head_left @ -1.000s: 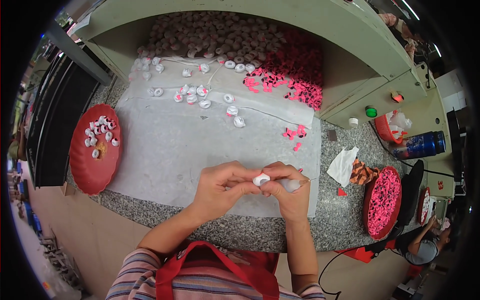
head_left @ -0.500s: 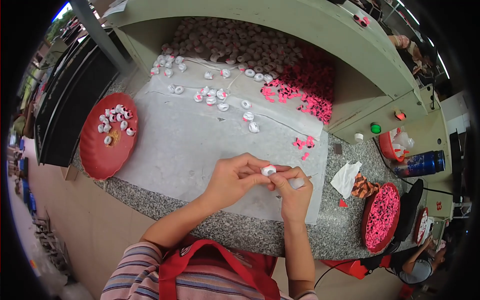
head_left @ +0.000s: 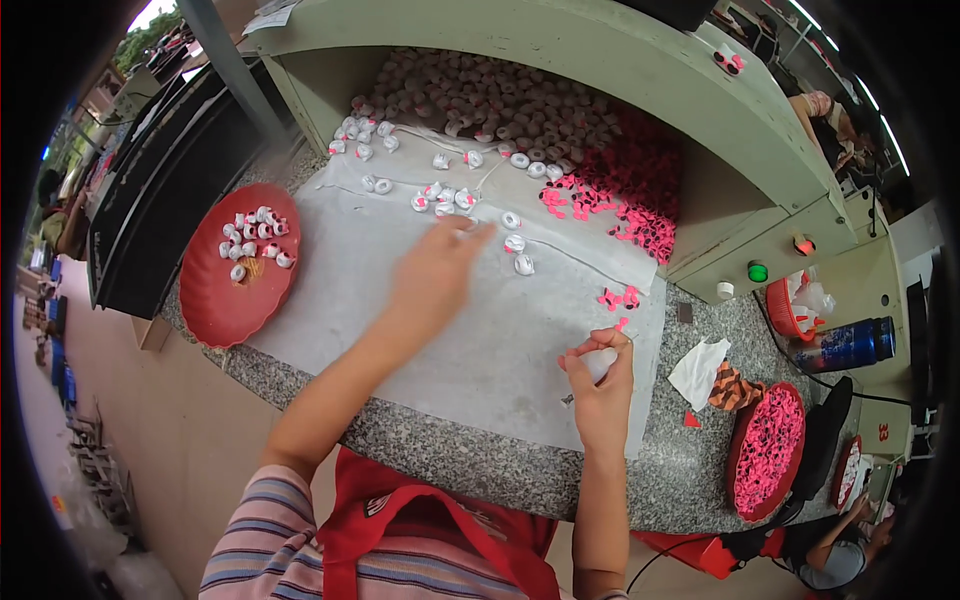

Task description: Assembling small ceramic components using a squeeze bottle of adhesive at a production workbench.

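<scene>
right grip (head_left: 600,385) pinched on white piece (head_left: 601,362); left grip (head_left: 435,270) loosely open, empty, over white rings (head_left: 515,243).

The scene is lit brightly and evenly from above, so that only soft, faint shadows are cast on the pale sheet (head_left: 500,330) over the granite surface (head_left: 460,450). The left hand (head_left: 432,270) is smeared by motion blur, while the right hand (head_left: 600,385) is rendered sharp. Straight edges are bent strongly toward the rim, where the picture is swallowed by a black fisheye border.
</scene>
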{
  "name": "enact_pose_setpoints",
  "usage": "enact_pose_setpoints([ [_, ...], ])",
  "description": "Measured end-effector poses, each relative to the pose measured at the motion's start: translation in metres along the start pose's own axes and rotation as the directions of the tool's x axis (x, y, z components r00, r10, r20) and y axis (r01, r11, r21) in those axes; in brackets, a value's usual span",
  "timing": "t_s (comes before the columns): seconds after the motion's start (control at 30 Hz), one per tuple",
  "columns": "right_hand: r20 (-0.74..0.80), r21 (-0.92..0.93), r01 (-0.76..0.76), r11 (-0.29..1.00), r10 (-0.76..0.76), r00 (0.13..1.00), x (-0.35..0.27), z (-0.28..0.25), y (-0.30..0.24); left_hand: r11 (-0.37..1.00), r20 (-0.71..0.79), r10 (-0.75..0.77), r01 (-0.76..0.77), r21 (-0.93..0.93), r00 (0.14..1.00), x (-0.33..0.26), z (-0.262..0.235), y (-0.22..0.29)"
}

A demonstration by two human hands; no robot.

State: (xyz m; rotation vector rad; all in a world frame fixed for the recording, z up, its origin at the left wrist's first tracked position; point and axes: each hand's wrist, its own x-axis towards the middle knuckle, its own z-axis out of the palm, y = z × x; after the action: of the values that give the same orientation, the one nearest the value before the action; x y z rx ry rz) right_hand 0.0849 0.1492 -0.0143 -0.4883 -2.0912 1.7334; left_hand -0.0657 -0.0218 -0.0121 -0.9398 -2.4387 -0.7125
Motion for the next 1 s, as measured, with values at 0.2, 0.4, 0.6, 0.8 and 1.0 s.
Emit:
enact_pose_setpoints([
  [0.2,-0.106,0.23,0.014,0.973,0.011,0.994,0.001,0.002,-0.011,0.977,0.283,0.185,-0.208,0.051,0.941,0.02,0.043,0.033],
  [0.4,-0.167,0.306,-0.008,0.952,0.062,0.984,-0.015,-0.012,-0.047,-0.296,0.726,-0.097,0.677,-0.674,0.681,-0.003,-0.015,0.058],
  [0.6,-0.293,0.112,0.262,0.958,-0.22,0.93,-0.033,-0.008,-0.05,0.089,0.339,-0.178,0.359,-0.929,0.924,-0.023,-0.019,0.076],
  [0.8,-0.208,-0.084,0.352,0.932,-0.362,0.909,-0.041,-0.002,-0.045,0.085,0.301,-0.24,0.329,-0.94,0.923,-0.028,-0.018,0.079],
  [1.0,-0.154,-0.141,0.364,0.921,-0.384,0.91,-0.04,-0.003,-0.046,0.136,0.288,-0.224,0.322,-0.937,0.931,-0.028,-0.018,0.077],
])
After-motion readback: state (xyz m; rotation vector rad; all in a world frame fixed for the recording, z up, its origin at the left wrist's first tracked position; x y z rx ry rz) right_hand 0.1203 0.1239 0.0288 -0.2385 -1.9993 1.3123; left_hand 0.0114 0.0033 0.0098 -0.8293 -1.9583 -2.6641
